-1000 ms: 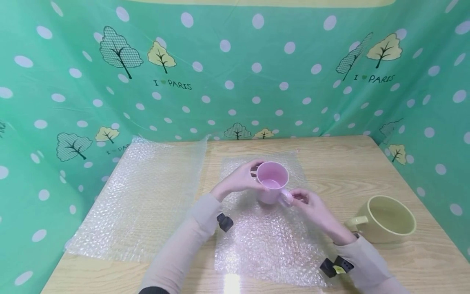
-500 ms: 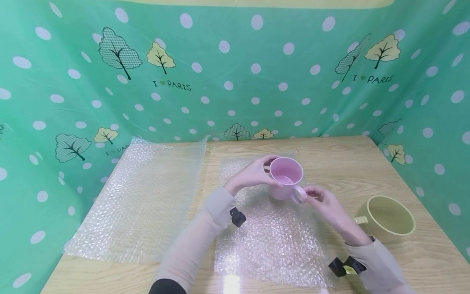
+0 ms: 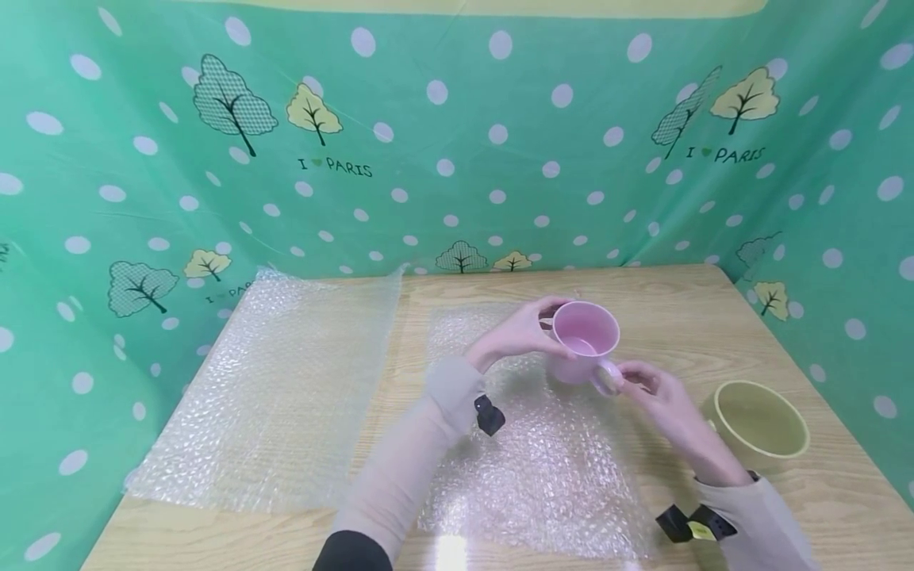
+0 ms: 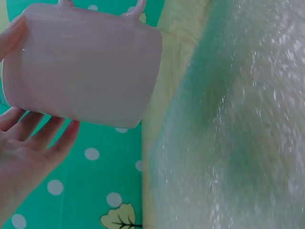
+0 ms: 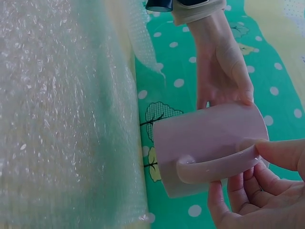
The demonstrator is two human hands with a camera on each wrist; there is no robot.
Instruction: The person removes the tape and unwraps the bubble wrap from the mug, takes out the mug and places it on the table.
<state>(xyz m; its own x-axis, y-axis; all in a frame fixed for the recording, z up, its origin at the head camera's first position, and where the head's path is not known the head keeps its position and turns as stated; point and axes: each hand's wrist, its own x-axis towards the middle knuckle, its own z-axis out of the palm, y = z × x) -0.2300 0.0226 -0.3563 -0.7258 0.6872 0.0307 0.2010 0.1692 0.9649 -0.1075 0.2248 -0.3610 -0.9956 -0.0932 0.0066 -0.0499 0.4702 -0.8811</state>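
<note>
A pink mug (image 3: 581,341) hangs in the air over the far right part of a sheet of bubble wrap (image 3: 524,452) on the wooden table (image 3: 678,309). My left hand (image 3: 524,333) grips the mug's body (image 4: 86,71) near the rim, with the thumb on one side and fingers on the other. My right hand (image 3: 653,388) pinches the mug's handle (image 5: 214,167) between thumb and fingers. The mug stands upright in the head view, its mouth open to the camera and nothing inside.
A pale yellow mug (image 3: 760,424) stands on the table at the right, close to my right forearm. A second, larger sheet of bubble wrap (image 3: 286,388) lies at the left. Green polka-dot cloth (image 3: 457,143) walls the table on three sides.
Both hands have carried the pink mug up and to the right, away from the middle of the bubble wrap toward its far right corner. The grips stay the same.
</note>
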